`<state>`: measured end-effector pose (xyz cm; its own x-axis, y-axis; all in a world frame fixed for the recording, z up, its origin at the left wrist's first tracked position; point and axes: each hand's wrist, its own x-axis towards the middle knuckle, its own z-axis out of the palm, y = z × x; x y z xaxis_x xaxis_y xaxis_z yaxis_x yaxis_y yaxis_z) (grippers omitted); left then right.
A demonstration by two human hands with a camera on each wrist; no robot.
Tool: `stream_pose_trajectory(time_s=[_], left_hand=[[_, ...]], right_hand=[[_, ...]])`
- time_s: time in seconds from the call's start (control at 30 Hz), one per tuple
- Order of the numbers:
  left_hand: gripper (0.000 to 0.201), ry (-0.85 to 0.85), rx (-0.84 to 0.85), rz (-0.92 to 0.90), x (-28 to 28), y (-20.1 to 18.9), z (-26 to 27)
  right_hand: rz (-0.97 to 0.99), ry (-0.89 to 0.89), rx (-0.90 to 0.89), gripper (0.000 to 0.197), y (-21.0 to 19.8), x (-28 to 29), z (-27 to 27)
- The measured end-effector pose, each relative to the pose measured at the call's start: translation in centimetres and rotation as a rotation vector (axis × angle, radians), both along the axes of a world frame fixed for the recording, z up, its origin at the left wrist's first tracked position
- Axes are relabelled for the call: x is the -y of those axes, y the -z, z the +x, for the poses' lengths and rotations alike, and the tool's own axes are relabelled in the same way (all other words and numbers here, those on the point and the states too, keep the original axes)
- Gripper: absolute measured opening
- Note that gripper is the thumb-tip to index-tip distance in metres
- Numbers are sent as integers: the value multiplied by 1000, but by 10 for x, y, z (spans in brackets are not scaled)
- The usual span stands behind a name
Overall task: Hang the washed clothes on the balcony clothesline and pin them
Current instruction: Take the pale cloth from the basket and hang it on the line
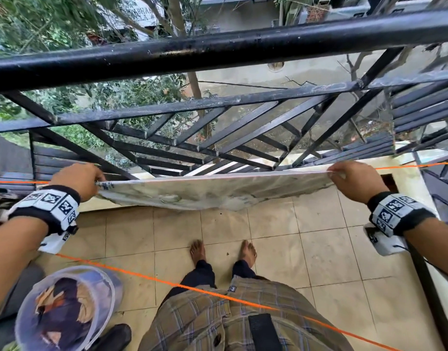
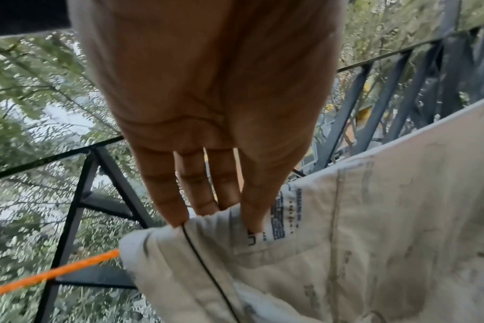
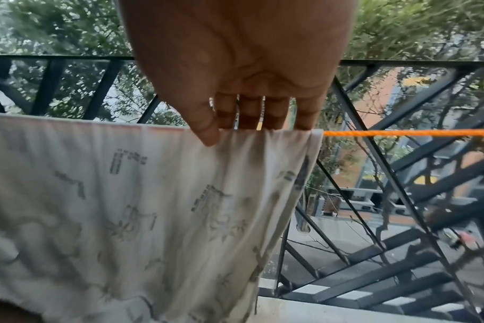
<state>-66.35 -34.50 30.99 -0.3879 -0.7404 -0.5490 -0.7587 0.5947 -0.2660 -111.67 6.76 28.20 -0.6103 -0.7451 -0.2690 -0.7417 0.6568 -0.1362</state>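
Observation:
A white garment with a faint grey print [image 1: 212, 190] hangs folded over the orange clothesline [image 1: 415, 165] in front of the railing. My left hand [image 1: 78, 179] pinches its left top edge by a sewn label [image 2: 279, 216], thumb in front and fingers [image 2: 166, 196] behind the cloth. My right hand [image 1: 354, 181] pinches the right top edge [image 3: 263, 139], where the line [image 3: 401, 132] runs on to the right. No pins show in any view.
A black metal balcony railing [image 1: 217, 49] stands just beyond the line. A second orange line [image 1: 167, 283] crosses at my waist. A mesh basket [image 1: 68, 310] with dark printed clothes sits at lower left on the tiled floor [image 1: 319, 262].

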Motion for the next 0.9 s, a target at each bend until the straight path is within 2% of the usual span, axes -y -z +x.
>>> stream_pose_trajectory(time_s=[0.1,0.27,0.4,0.53,0.63,0.67,0.77,0.83,0.9], left_hand=[[23,28,37,-20,12,-1,5],[25,101,97,-45,37,-2,28],[28,126,97,-16,69,-9,57],[28,83,67,10,108,-19,98],[28,72,75,32,138,-29,136],[27,72,87,35,142,-34,141],[22,48,84,43,162,-41,166],[20,34,63,29,173,-44,179],[21,24,34,7,184,-48,194]], right_hand=[[-23,63,-17,17,-5,8,9],[50,115,-20,16,-13,36,41],[17,196,-27,16,-19,79,88],[1,191,0,15,-25,124,141],[-9,126,3,22,-3,148,163],[-15,120,42,28,17,146,154],[-104,81,86,27,57,152,142],[-126,94,121,36,57,166,160],[-104,111,116,24,52,183,172]])
